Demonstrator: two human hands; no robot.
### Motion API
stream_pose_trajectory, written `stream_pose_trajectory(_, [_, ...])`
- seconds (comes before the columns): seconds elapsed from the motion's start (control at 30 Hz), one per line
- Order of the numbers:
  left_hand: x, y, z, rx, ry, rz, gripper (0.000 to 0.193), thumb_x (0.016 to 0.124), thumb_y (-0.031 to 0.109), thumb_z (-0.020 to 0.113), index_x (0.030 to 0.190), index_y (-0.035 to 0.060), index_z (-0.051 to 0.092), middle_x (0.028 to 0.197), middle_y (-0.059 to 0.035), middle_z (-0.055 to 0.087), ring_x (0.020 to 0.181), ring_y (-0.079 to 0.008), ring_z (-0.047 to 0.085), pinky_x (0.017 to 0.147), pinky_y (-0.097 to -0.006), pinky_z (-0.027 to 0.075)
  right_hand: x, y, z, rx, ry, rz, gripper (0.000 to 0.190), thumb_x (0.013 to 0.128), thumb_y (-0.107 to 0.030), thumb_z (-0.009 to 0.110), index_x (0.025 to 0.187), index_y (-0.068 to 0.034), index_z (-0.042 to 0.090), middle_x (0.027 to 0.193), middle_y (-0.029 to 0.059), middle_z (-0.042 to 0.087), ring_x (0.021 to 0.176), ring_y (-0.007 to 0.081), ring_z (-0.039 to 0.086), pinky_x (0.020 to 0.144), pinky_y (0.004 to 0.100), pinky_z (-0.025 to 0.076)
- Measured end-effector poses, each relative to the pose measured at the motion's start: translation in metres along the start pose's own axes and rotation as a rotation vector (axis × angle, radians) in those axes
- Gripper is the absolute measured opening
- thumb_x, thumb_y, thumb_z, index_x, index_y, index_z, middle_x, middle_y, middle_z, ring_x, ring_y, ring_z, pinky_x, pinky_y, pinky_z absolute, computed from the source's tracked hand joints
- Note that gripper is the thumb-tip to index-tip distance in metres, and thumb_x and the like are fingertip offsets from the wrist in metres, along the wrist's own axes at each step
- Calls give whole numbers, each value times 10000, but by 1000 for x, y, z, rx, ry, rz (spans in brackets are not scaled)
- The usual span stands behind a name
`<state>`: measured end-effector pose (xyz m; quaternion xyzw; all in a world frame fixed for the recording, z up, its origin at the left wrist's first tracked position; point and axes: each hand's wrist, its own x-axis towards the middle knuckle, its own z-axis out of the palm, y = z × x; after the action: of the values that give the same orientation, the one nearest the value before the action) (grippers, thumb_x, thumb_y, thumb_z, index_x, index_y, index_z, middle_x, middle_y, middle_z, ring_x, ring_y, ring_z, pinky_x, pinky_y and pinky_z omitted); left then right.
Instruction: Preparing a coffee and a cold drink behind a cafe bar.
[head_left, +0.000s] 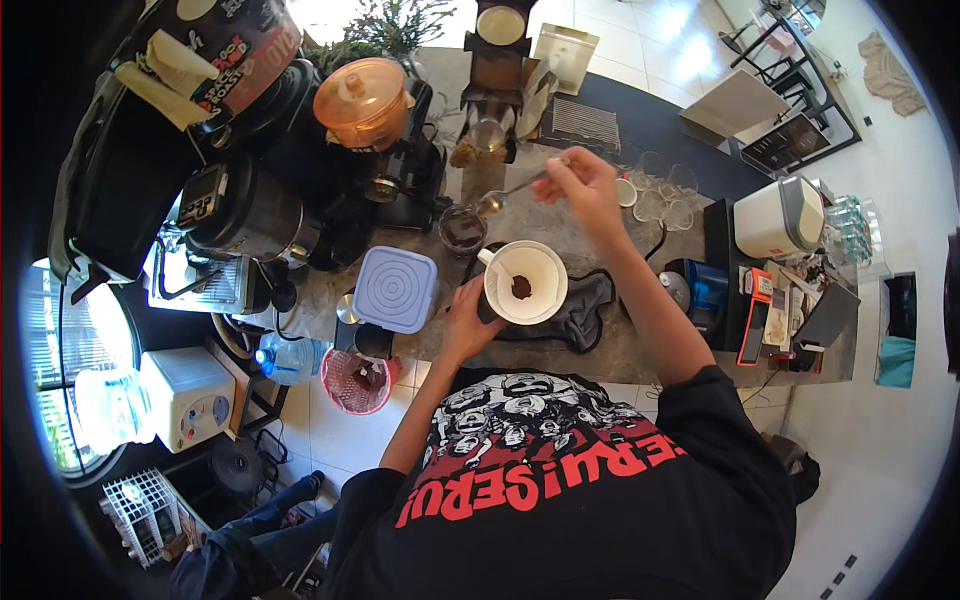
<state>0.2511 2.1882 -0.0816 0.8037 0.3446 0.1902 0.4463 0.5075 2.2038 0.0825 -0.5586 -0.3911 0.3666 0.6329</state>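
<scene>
A white coffee dripper (553, 281) with a pale paper filter and a small heap of dark brown grounds (521, 286) in it stands on the counter before me. My left hand (471, 319) is at its lower left side, thumb and fingers around something beneath the dripper's rim; what they grip is partly hidden. In my right hand (581, 184) is a long-handled metal spoon (495, 201), its bowl over the edge of a glass jar (463, 229) with dark brown contents. A dark grey cloth (574, 315) lies under and beside the dripper.
A blue-lidded square container (395, 289) is left of my left hand. Coffee grinders, one with an orange hopper (362, 101), stand at back left. Upturned glasses (664, 199) and a small white cup (625, 192) are beyond my right forearm. Another person's legs (281, 517) show at lower left.
</scene>
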Motion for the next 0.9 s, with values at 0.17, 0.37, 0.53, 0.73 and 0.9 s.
stream_pose_trajectory(0.17, [-3, 5, 0, 3, 49, 18, 814, 713, 232, 857, 1417, 48, 493, 1388, -157, 557, 1297, -372, 479, 1086, -464, 407, -64, -38, -23, 14, 115, -7, 139, 994, -126, 618, 964, 9, 627, 789, 111, 723, 694, 145, 693, 659, 258, 532])
stream_pose_trajectory(0.37, [6, 5, 5, 22, 29, 1, 784, 716, 233, 855, 1393, 45, 507, 1362, -167, 563, 1284, -377, 485, 1087, -463, 404, -100, -34, -18, -106, 71, 19, 97, 977, -72, 632, 943, 17, 614, 779, 57, 693, 740, 102, 667, 659, 258, 505])
stream_pose_trajectory(0.53, [8, -15, 17, 32, 65, 61, 785, 698, 270, 871, 1364, 39, 524, 1332, -186, 572, 1271, -388, 489, 1075, -485, 395, -104, -19, -2, -488, 48, -30, 130, 956, -97, 658, 913, 24, 635, 774, 51, 686, 708, 89, 612, 661, 265, 491])
stream_pose_trajectory(0.73, [-5, 4, 7, -59, 111, 67, 710, 708, 257, 877, 1316, 45, 578, 1274, -181, 610, 1210, -393, 520, 1047, -488, 400, -113, -2, -1, -605, 68, -56, 191, 910, -157, 699, 985, 14, 660, 755, 119, 638, 695, 166, 587, 645, 326, 482])
stream_pose_trajectory(0.9, [-8, 3, 6, -20, 92, 50, 706, 718, 240, 865, 1328, 39, 571, 1296, -182, 603, 1231, -390, 504, 1061, -484, 397, -137, -16, -15, -675, 314, -199, 218, 876, -101, 710, 1078, -29, 672, 925, 84, 643, 743, 180, 601, 656, 324, 484])
